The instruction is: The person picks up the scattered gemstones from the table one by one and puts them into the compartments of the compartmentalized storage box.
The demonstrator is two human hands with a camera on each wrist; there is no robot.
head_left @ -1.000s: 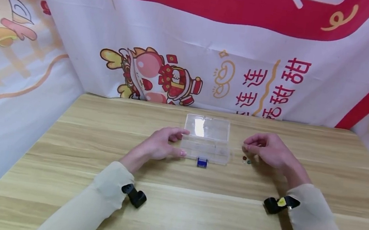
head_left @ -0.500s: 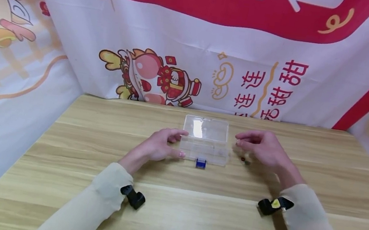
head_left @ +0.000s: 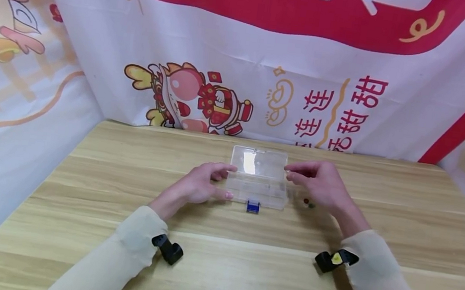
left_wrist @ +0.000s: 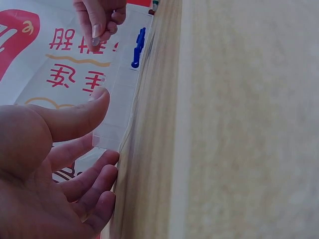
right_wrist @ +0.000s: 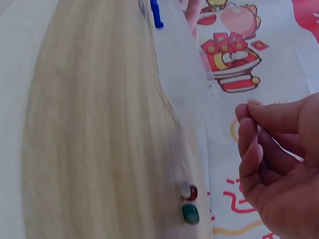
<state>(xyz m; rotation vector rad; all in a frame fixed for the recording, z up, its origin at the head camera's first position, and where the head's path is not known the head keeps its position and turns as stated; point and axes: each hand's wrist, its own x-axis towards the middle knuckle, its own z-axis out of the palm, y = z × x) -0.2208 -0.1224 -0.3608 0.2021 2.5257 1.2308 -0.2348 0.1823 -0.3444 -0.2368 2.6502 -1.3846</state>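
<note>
A clear plastic box [head_left: 274,200] lies on the wooden table with its transparent lid [head_left: 272,162] folded back and its blue latch [head_left: 252,207] facing the near side. My left hand [head_left: 201,182] is at the box's left end, thumb and index finger spread and touching it. Above the box's right side, my right hand [head_left: 325,184] pinches a small whitish bead [left_wrist: 95,42] between thumb and fingertips. Right of the box lie a green bead [right_wrist: 190,214], a dark red bead [right_wrist: 193,192] and a whitish bead [right_wrist: 185,189]. In the right wrist view the pinched bead is hidden.
The wooden table [head_left: 216,270] reaches back to a printed white and red cloth [head_left: 228,41]. More cloth hangs along the left [head_left: 22,137] and right sides. Black wrist cameras are strapped on both sleeves.
My right hand has moved left from beside the loose beads to the box's right edge, carrying the pinched bead. My left hand has stayed at the box's left end.
</note>
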